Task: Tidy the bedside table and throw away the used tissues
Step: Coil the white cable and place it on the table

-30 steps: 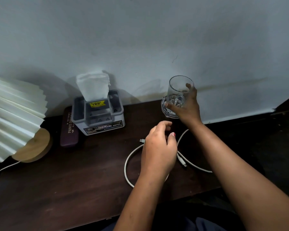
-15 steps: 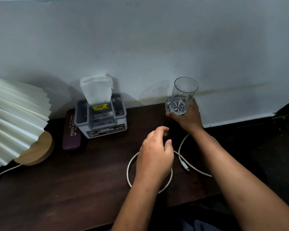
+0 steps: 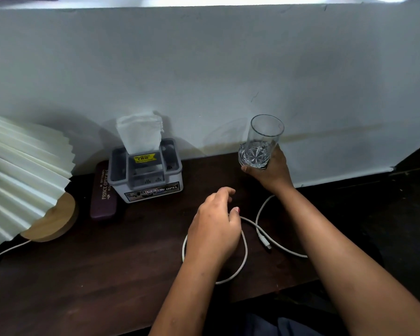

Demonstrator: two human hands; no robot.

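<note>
My right hand (image 3: 272, 172) grips the base of a clear drinking glass (image 3: 263, 139), upright at the back right of the dark wooden bedside table (image 3: 87, 275), close to the wall. My left hand (image 3: 214, 229) hovers over a loose white charging cable (image 3: 274, 241), fingers curled and slightly apart, holding nothing. A grey tissue box (image 3: 147, 177) with one white tissue (image 3: 140, 134) sticking up stands at the back middle. No crumpled tissues show on the table.
A dark purple spectacle case (image 3: 103, 194) lies left of the tissue box. A pleated cream lamp (image 3: 17, 173) on a round wooden base (image 3: 52, 220) fills the left side, its cord trailing off the edge. A pale wall runs behind; dark floor lies to the right.
The right hand tipped the glass from tilted to upright and brought it down toward the table by the wall. The left hand drew back slightly over the cable.
</note>
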